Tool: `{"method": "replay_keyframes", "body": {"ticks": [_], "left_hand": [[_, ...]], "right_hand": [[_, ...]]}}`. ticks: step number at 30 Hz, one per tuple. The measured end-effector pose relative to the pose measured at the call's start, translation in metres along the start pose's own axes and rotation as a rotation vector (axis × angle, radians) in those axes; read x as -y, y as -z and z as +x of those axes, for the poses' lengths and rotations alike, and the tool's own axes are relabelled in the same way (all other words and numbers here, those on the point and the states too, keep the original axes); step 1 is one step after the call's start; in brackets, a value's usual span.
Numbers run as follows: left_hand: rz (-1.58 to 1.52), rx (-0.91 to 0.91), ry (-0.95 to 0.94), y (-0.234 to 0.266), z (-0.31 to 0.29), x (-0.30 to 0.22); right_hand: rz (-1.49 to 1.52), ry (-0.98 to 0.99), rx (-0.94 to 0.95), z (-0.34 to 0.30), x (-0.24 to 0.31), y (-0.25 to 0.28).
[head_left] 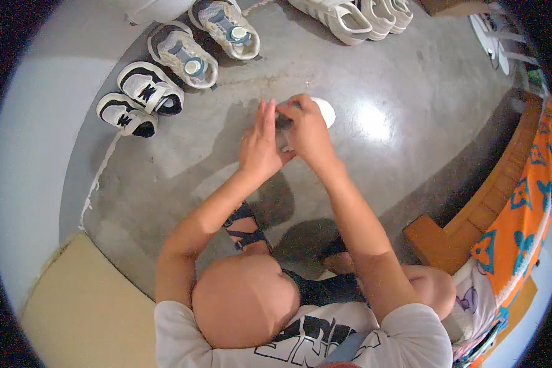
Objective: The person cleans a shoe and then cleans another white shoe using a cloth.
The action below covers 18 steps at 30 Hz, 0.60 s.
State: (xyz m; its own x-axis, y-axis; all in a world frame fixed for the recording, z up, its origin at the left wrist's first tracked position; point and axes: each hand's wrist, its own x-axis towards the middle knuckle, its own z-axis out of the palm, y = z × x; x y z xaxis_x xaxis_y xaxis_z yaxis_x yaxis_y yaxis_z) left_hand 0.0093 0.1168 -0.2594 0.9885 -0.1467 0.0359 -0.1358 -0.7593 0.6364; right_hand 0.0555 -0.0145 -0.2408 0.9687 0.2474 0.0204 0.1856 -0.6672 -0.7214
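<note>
above the concrete floor [374, 122], left hand [259, 144] flat, open; right hand [305, 132] grips a white shoe [322, 111]. beyond it, four small sneakers [165, 73] lined up.

Home entryway, shoes [184, 55] lined up (pairs), concrete floor [398, 110], wooden bench [472, 214]

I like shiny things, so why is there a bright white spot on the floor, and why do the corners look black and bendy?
Head view: the spot is glare from a light bouncing off the smooth floor beside the right hand; the fisheye lens bends edges and blacks out the corners; the hands cast soft shadows.
</note>
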Motion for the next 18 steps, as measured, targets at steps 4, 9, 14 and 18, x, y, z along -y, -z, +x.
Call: {"method": "replay_keyframes", "body": {"ticks": [4,9,14,18], "left_hand": [[0.017,0.016,0.068,0.001,0.000,-0.001],[-0.045,0.087,0.128,0.005,-0.005,0.003],[0.101,0.236,-0.001,0.008,0.002,-0.005],[0.306,0.255,-0.163,0.003,-0.001,-0.003]], "right_hand": [[0.052,0.030,0.049,0.004,-0.002,0.001],[0.116,-0.001,0.283,-0.025,-0.010,0.026],[0.066,-0.194,0.148,-0.045,-0.044,0.064],[0.036,-0.169,-0.040,-0.041,-0.052,0.053]]}}
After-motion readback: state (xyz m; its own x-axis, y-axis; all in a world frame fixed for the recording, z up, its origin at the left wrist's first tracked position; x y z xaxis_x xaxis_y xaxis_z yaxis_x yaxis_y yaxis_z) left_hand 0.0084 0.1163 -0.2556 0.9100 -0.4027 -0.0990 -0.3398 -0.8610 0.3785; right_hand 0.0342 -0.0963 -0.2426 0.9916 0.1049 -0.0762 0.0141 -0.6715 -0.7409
